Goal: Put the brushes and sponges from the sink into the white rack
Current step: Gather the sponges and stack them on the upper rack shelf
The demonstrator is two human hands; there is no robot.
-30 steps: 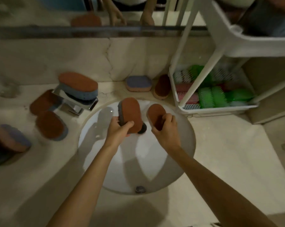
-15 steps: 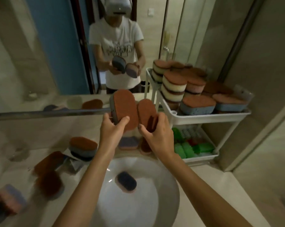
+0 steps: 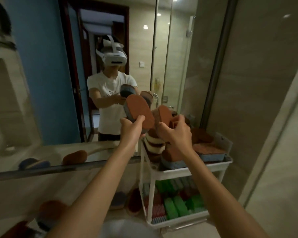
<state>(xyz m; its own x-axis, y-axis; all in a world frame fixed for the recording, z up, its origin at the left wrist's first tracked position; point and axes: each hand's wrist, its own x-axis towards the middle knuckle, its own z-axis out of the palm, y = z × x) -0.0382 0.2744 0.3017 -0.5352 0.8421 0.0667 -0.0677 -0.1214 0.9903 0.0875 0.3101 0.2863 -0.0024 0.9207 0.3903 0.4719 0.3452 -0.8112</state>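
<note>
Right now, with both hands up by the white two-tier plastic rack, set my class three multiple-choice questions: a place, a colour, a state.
1. Where do the green bristled plastic brushes lie?
A. upper tier
B. lower tier of the white two-tier rack
C. mirror ledge

2. What colour is the broad face of the large oval sponge in the left hand?
A. rust-brown
B. yellow
C. white

3. The right hand is:
A. open, empty
B. gripping a smaller brown sponge
C. flat on the rack

Answers: 1 B, they sit at its bottom; 2 A, that face is rust-brown; 3 B, its fingers curl round it.
</note>
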